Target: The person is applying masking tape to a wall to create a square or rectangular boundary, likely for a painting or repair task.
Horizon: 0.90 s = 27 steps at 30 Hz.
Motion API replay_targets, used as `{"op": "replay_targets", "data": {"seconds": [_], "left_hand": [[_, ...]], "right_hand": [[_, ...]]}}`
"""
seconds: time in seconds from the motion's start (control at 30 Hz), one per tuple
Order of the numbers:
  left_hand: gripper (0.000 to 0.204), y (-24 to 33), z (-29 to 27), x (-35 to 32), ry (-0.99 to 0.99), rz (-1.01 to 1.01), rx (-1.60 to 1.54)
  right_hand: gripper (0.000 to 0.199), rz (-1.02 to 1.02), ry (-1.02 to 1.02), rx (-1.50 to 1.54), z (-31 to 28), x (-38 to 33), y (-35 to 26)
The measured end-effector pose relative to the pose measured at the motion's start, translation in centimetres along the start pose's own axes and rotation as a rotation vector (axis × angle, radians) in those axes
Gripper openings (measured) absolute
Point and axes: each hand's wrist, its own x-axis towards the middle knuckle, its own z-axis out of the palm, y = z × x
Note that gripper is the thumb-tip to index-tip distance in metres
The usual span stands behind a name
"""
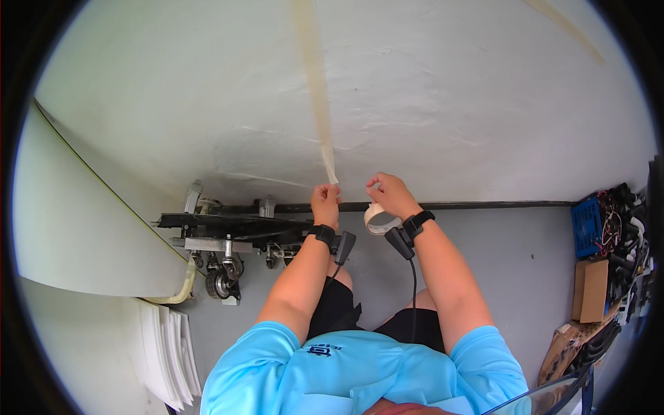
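Observation:
A long strip of beige masking tape runs down the white wall. Its lower end looks paler and twisted, and meets the pinched thumb and fingers of my left hand. To the right of it, my right hand is closed, with thumb and forefinger curled close together. A cream roll of masking tape hangs under that palm, held by fingers that are mostly hidden. A gap separates the two hands, and I see no tape stretched between them. Each wrist wears a black strap with a small black device.
A black frame with casters stands left along the wall foot. White sheets lean at lower left, near a bent pale pipe. At right are a blue crate, a cardboard box and piled cables. Another tape strip marks the upper right wall.

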Motion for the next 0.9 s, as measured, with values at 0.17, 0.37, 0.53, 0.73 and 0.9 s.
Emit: {"op": "replay_targets", "data": {"seconds": [0.17,0.37,0.53,0.73,0.9], "left_hand": [[0.013,0.5,-1.1,0.0,-0.025,0.075,0.108],[0.011,2.6,-1.5,-0.4,-0.101,-0.04,0.19],[0.01,2.9,-1.8,0.2,-0.114,0.042,0.345],[0.01,3.6,-1.5,0.1,-0.146,0.049,0.374],[0.019,4.0,-1.4,0.2,-0.134,-0.096,0.262]], "right_hand": [[0.026,0.042,-0.112,0.125,3.2,3.1,-2.1],[0.026,0.275,-0.241,0.379,4.3,5.1,-2.0],[0.026,0.249,-0.258,0.478,4.8,6.2,-1.9],[0.024,0.231,-0.183,0.331,5.0,6.6,-1.9],[0.023,0.207,-0.177,0.36,5.0,6.7,-1.4]]}}
